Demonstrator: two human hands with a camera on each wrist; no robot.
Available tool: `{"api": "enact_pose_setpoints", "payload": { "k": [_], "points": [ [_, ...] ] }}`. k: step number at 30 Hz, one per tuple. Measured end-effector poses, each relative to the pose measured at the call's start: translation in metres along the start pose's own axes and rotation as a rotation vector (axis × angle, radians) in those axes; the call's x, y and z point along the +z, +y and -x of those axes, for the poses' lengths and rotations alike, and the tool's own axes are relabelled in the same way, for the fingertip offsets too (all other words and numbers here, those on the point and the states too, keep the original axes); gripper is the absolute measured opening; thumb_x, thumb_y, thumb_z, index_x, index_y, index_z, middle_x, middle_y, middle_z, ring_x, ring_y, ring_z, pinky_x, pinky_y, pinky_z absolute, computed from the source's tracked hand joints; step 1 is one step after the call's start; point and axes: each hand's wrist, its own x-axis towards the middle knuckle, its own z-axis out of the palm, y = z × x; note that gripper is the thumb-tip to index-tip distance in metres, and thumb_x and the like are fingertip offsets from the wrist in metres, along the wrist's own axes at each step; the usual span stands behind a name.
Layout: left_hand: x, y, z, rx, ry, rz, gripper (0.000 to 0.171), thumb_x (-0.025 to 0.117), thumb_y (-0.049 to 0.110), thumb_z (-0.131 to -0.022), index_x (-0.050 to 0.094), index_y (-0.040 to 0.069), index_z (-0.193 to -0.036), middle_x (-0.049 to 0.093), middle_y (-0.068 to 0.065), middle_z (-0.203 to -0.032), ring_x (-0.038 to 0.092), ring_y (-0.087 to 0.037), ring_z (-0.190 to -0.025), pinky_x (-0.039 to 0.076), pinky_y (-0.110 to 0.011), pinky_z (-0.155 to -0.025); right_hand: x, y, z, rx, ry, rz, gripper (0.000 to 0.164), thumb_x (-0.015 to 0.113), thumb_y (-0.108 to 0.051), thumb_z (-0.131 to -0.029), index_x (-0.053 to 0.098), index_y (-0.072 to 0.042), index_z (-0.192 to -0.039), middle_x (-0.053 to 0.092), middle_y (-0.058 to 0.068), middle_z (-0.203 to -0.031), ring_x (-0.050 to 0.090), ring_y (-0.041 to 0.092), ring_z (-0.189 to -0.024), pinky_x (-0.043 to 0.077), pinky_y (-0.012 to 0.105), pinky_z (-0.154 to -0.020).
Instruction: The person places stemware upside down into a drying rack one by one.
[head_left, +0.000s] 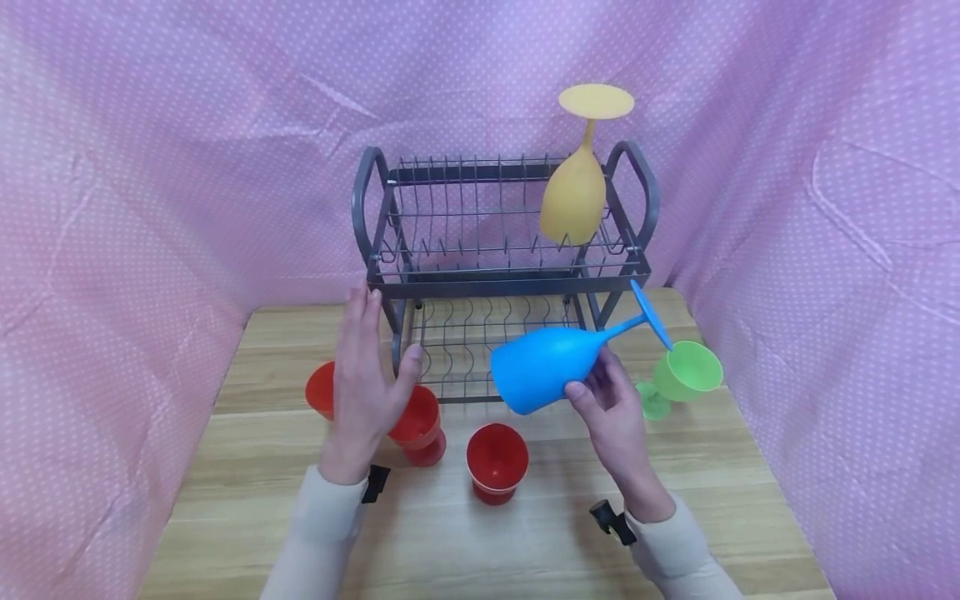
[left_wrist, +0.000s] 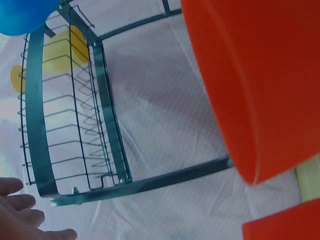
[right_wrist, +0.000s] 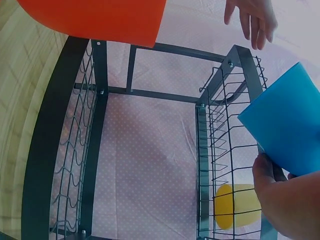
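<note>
1. Right hand (head_left: 617, 421) grasped the blue wine goblet (head_left: 551, 362) at the bowl near the stem, thumb on the near side, other fingers partly hidden behind.
2. The goblet was held tilted before the dish rack (head_left: 510, 289), mouth down-left, foot up-right. Risk: a pinch on that smooth, curved bowl could slip or let it rotate if pressure eased.
3. Left hand (head_left: 366, 383) was empty, fingers extended, near the rack's left front corner; contact could not be told. Risk: a careless sweep downward could tip the red goblets beneath.
4. Of these, one red goblet (head_left: 416, 421) stood just beside that hand, another (head_left: 320, 390) partly behind it; a third (head_left: 497, 458) stood between the hands.
5. Green goblet (head_left: 686, 372) stood right of the rack. The blue foot overlapped its rim in the head view; touching uncertain. Risk: swinging the foot could knock it.
6. Yellow wine goblet (head_left: 573, 200) rested mouth-down on the upper tier's right side, leaning slightly. Risk: a bump to the rack could topple it.
</note>
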Motion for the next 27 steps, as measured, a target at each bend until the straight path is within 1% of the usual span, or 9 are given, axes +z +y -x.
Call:
{"api": "enact_pose_setpoints", "payload": {
  "k": [3, 5, 9, 12, 14, 19, 24, 27],
  "points": [
    [-0.001, -0.003, -0.003, -0.014, -0.002, -0.030, 0.080, 0.048, 0.053, -0.101, 0.037, -0.003, -0.157, 0.029, -0.018, -0.168, 0.023, -0.036, -0.156, 0.024, -0.060, -0.122, 0.000, 0.000, -0.001, -0.023, -0.003, -0.008, 0.063, 0.058, 0.004, -0.098, 0.036, -0.002, -0.158, 0.047, 0.019, -0.151, 0.052, 0.019, -0.137, 0.046, 0.024, -0.107],
    [-0.002, -0.004, -0.003, -0.027, -0.024, -0.056, 0.080, 0.050, 0.050, -0.100, 0.033, -0.002, -0.159, 0.026, -0.017, -0.169, 0.020, -0.037, -0.157, 0.020, -0.061, -0.123, -0.001, -0.001, -0.002, -0.037, -0.006, -0.004, 0.063, 0.059, 0.004, -0.097, 0.038, -0.001, -0.157, 0.048, 0.019, -0.150, 0.053, 0.017, -0.135, 0.046, 0.024, -0.107],
    [-0.003, -0.003, -0.004, -0.062, -0.091, -0.114, 0.083, 0.054, 0.044, -0.097, 0.026, 0.001, -0.162, 0.018, -0.015, -0.172, 0.015, -0.036, -0.158, 0.015, -0.061, -0.125, -0.002, -0.004, -0.004, -0.052, -0.012, 0.026, 0.064, 0.061, 0.003, -0.096, 0.040, -0.003, -0.156, 0.050, 0.017, -0.149, 0.055, 0.019, -0.133, 0.048, 0.025, -0.105],
    [-0.003, -0.003, -0.005, -0.085, -0.130, -0.142, 0.084, 0.054, 0.044, -0.097, 0.023, 0.003, -0.164, 0.013, -0.011, -0.173, 0.012, -0.035, -0.159, 0.011, -0.060, -0.126, -0.003, -0.007, -0.005, -0.058, -0.013, 0.056, 0.064, 0.062, 0.001, -0.096, 0.041, -0.005, -0.156, 0.051, 0.016, -0.148, 0.056, 0.022, -0.133, 0.050, 0.025, -0.104],
    [-0.003, -0.002, -0.006, -0.094, -0.142, -0.150, 0.085, 0.054, 0.045, -0.097, 0.022, 0.005, -0.165, 0.012, -0.010, -0.173, 0.010, -0.034, -0.159, 0.010, -0.060, -0.126, -0.004, -0.010, -0.006, -0.066, -0.009, 0.072, 0.064, 0.062, 0.000, -0.095, 0.042, -0.005, -0.156, 0.052, 0.017, -0.148, 0.056, 0.025, -0.133, 0.050, 0.024, -0.103],
    [-0.003, -0.002, -0.006, -0.101, -0.151, -0.155, 0.085, 0.055, 0.045, -0.097, 0.022, 0.006, -0.165, 0.016, -0.013, -0.172, 0.010, -0.033, -0.159, 0.010, -0.060, -0.126, -0.003, -0.017, -0.011, -0.103, 0.006, 0.077, 0.066, 0.063, 0.002, -0.093, 0.042, -0.002, -0.155, 0.052, 0.019, -0.149, 0.055, 0.027, -0.134, 0.048, 0.023, -0.105],
    [-0.004, -0.002, -0.007, -0.102, -0.167, -0.165, 0.084, 0.054, 0.045, -0.098, 0.022, 0.006, -0.165, 0.015, -0.010, -0.173, 0.012, -0.034, -0.159, 0.011, -0.060, -0.126, -0.002, -0.026, -0.019, -0.160, 0.014, 0.044, 0.067, 0.064, 0.004, -0.090, 0.044, -0.001, -0.154, 0.053, 0.019, -0.147, 0.056, 0.024, -0.133, 0.046, 0.025, -0.108],
    [-0.004, -0.002, -0.007, -0.099, -0.172, -0.170, 0.084, 0.054, 0.045, -0.098, 0.023, 0.005, -0.164, 0.015, -0.010, -0.173, 0.014, -0.036, -0.158, 0.012, -0.059, -0.126, -0.003, -0.033, -0.025, -0.200, 0.021, 0.014, 0.066, 0.064, 0.006, -0.089, 0.047, -0.001, -0.152, 0.055, 0.019, -0.145, 0.057, 0.025, -0.132, 0.045, 0.026, -0.110]
  ]
}}
